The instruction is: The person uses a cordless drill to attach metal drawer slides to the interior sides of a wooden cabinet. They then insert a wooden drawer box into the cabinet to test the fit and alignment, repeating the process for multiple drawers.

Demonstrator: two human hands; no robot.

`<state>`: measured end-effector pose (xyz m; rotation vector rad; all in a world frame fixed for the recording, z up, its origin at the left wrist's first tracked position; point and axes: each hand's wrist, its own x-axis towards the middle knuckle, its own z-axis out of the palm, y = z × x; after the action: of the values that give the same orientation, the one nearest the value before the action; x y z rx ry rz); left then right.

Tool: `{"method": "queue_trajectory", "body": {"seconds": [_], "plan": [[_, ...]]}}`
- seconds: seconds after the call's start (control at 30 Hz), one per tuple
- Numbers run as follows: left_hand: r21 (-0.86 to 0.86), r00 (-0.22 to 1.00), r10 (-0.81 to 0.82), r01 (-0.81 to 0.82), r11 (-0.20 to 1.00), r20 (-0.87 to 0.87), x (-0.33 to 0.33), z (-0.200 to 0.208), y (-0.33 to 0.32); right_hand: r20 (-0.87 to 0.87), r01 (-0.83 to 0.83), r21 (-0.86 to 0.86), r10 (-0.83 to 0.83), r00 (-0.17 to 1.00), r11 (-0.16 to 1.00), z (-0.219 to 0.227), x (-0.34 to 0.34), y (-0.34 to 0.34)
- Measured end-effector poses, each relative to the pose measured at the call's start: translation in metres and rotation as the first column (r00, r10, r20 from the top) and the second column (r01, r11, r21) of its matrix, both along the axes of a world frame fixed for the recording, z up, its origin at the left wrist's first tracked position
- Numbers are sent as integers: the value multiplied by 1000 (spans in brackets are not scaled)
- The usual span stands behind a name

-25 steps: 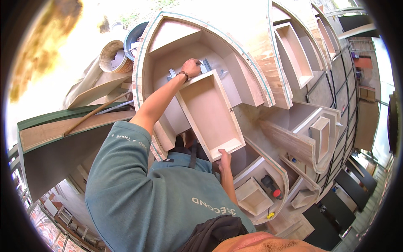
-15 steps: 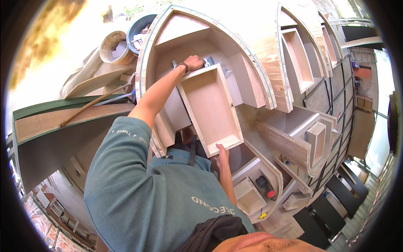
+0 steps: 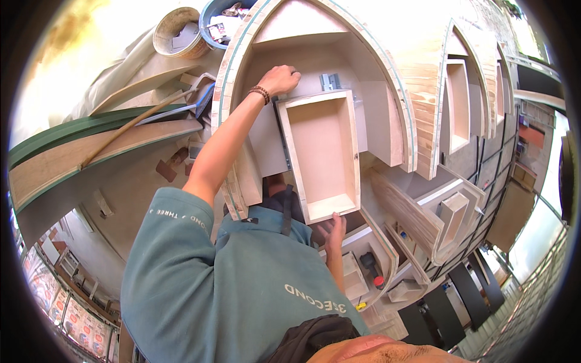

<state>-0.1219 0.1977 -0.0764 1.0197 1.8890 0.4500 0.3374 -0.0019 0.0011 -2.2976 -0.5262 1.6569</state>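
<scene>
Pale wooden drawer, long, rectangular, open-topped, dark spot on right rim

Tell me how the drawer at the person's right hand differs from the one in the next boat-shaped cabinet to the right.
The near drawer looks larger and wider in the picture; the farther drawer looks smaller and narrower. The near drawer has the right hand at its lower end; the farther drawer has no hand on it. Both are pale, rectangular, open-topped wooden boxes.
</scene>
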Motion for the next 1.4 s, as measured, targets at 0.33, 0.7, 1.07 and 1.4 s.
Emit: {"method": "queue_trajectory", "body": {"seconds": [0.33, 0.7, 1.07, 1.4], "plan": [[75, 955, 283, -277, 958, -91, 9, -16, -41, -3, -156, -36, 156, 988, 987, 7, -3, 19], [-36, 992, 68, -72, 997, -106, 14, -4, -47, 50, -281, -105, 287, 957, 954, 6, 3, 28], [-177, 972, -231, 220, 959, -43, 17, 21, -64, 87, -487, -297, 531, 843, 821, 16, 1, 51], [-49, 992, 125, -125, 991, 7, 38, 19, -73, 430, -672, 675, 578, 693, 304, 181, -123, 192]]}}
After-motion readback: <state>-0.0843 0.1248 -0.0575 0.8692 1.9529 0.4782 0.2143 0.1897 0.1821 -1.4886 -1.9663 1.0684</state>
